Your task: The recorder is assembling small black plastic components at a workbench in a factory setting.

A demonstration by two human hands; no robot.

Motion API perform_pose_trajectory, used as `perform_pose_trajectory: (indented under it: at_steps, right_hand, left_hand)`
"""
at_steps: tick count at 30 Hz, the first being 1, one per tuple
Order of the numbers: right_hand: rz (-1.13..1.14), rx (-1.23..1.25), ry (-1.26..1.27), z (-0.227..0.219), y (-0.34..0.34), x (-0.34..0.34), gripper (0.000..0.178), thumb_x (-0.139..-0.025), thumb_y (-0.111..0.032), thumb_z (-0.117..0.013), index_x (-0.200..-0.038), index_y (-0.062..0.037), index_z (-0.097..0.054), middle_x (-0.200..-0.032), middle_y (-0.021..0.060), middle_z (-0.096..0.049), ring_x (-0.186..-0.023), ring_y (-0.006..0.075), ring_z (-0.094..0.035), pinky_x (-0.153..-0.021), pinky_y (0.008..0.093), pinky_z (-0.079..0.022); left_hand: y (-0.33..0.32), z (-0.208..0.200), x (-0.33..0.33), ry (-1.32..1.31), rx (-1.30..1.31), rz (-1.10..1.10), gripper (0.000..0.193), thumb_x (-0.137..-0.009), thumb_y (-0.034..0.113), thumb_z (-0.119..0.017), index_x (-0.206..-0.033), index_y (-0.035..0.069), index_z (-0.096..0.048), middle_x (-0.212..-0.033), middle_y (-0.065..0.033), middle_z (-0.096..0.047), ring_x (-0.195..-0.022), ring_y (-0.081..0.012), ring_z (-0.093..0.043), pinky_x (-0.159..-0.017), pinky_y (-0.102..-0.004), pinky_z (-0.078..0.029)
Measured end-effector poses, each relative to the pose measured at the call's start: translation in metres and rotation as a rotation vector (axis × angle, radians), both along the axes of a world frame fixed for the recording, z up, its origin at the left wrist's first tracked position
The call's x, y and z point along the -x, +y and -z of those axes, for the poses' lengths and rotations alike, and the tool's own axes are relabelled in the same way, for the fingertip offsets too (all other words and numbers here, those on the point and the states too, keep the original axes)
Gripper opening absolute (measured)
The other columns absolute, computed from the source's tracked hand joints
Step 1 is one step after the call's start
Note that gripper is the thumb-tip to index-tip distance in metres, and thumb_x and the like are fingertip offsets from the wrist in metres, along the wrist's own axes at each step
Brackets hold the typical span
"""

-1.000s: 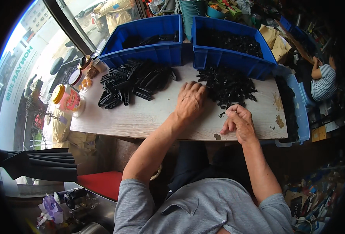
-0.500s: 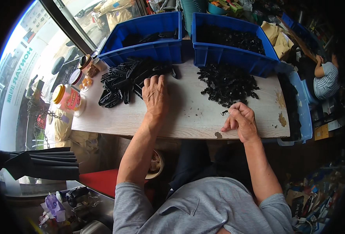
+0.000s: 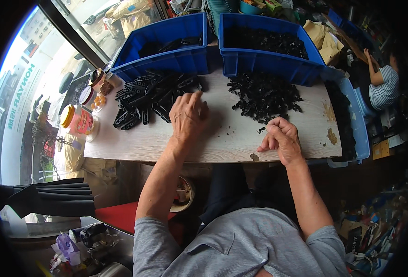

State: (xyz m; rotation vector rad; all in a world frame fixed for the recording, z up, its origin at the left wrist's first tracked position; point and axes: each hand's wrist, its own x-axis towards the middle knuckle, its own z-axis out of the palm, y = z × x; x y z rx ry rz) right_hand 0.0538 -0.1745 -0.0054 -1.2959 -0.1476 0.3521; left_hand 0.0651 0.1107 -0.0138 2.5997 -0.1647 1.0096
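Note:
My right hand (image 3: 282, 140) is closed in a pinch on a small black plastic part (image 3: 261, 130), held over the table's front edge. Just beyond it lies a heap of similar small black parts (image 3: 261, 98). My left hand (image 3: 187, 115) is curled, back up, at the right side of a pile of long black plastic pieces (image 3: 144, 99). Its fingertips point down and away, so whatever they hold is hidden beneath the hand.
Two blue bins (image 3: 160, 63) (image 3: 268, 74) with black parts stand along the table's (image 3: 231, 147) far side. Lidded jars (image 3: 80, 122) line the left edge by the window. A light-blue tub (image 3: 362, 134) sits at the right, with a person in a striped shirt (image 3: 383, 87) beyond.
My left hand has drawn slightly off the long pieces toward the right, its fingers curling more. The right hand keeps its pinch on the small part. The other person's forearm has risen.

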Motion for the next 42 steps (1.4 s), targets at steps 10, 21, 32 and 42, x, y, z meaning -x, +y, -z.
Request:
perform_pose_trajectory:
  at_steps: [10,21,32,42]
  right_hand:
    - [-0.008,-0.021,0.023,-0.003,0.000,0.000,0.015,-0.091,-0.019,-0.061,-0.088,-0.0048,-0.058,-0.053,0.0021,-0.049,-0.053,0.0141,-0.059,-0.055,0.0393,-0.061]
    - [-0.008,-0.017,0.033,-0.003,0.001,0.000,0.014,-0.091,-0.018,-0.061,-0.086,-0.0049,-0.057,-0.053,0.0018,-0.049,-0.053,0.0135,-0.059,-0.055,0.0392,-0.061]
    - [0.000,-0.034,-0.001,-0.001,0.001,0.001,0.013,-0.091,-0.017,-0.061,-0.087,-0.0049,-0.058,-0.052,0.0016,-0.048,-0.052,0.0140,-0.059,-0.057,0.0397,-0.062]
    - [0.006,-0.023,-0.001,-0.001,0.002,0.001,0.012,-0.090,-0.017,-0.062,-0.087,-0.0052,-0.058,-0.052,0.0014,-0.048,-0.052,0.0141,-0.059,-0.056,0.0391,-0.061]
  left_hand:
    - [0.006,0.009,0.000,0.077,-0.111,-0.051,0.024,-0.076,0.007,-0.068,-0.100,0.008,-0.063,-0.097,-0.0093,-0.061,-0.091,-0.0306,-0.059,-0.078,-0.0404,-0.049]
    - [0.004,0.006,0.028,0.080,-0.023,0.079,0.028,-0.077,0.003,-0.065,-0.103,0.010,-0.060,-0.091,-0.0102,-0.059,-0.085,-0.0312,-0.060,-0.074,-0.0401,-0.049]
    - [0.018,0.015,0.033,0.070,0.078,-0.082,0.017,-0.086,0.011,-0.064,-0.101,0.004,-0.066,-0.093,-0.0138,-0.066,-0.090,-0.0324,-0.061,-0.082,-0.0420,-0.047]
    - [0.014,0.014,0.051,0.082,0.067,-0.165,0.021,-0.079,0.016,-0.072,-0.097,0.006,-0.066,-0.091,-0.0116,-0.065,-0.085,-0.0316,-0.059,-0.079,-0.0406,-0.047]
